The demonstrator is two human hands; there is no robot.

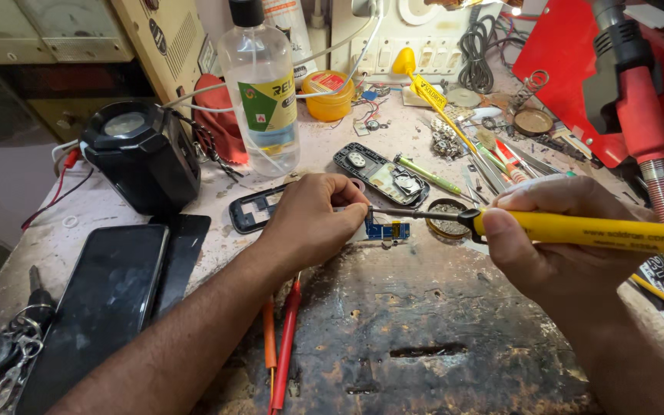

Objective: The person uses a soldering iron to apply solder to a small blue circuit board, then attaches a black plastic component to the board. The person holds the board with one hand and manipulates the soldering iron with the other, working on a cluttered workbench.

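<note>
The left hand (313, 219) sits at frame centre, fingers curled downward in a pinch, forearm running from lower left. The right hand (547, 230), middle right, closes in a fist-like grip.

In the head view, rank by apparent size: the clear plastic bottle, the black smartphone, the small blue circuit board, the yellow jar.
1. Black smartphone, though it lies nearer the camera
2. Clear plastic bottle
3. Yellow jar
4. Small blue circuit board
</note>
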